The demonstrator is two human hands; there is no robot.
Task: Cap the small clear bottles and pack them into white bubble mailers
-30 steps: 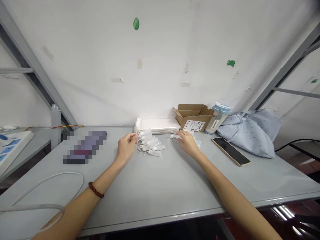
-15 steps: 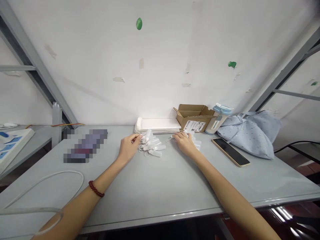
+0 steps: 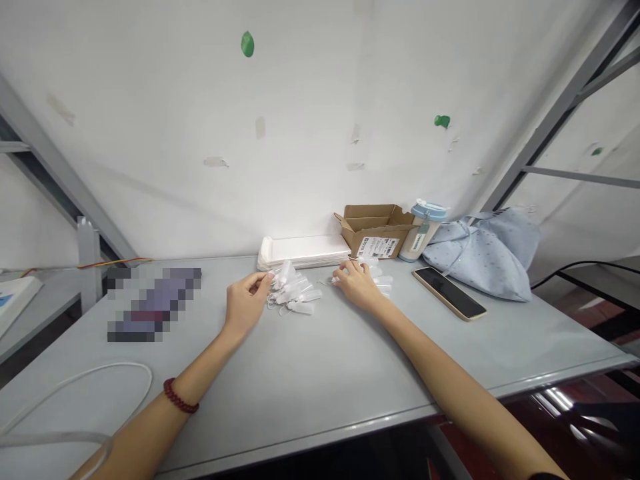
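A pile of small translucent plastic bottles point(image 3: 295, 290) with thin white loops at one end lies in the middle of the table. My left hand point(image 3: 245, 300) is at its left edge, thumb and fingertips pinched on one bottle's end. To the right, my right hand point(image 3: 357, 283) rests palm down with curled fingers. A thin white looped end point(image 3: 326, 282) pokes out past its fingertips; the hand covers the rest of that piece. More of these bottles point(image 3: 384, 283) lie beside and behind my right hand, partly hidden by it.
Behind the piles are a stack of white flat packets point(image 3: 307, 250) and an open cardboard box point(image 3: 375, 230). A blue-lidded tumbler point(image 3: 417, 237), a phone point(image 3: 447, 292) and a light blue cloth bag point(image 3: 483, 257) stand or lie right. A white cable point(image 3: 110, 365) loops at front left.
The view has shifted slightly, moving the scene left in the picture. My left hand stays pinched at the pile's edge, and my right hand stays curled by the other bottles.
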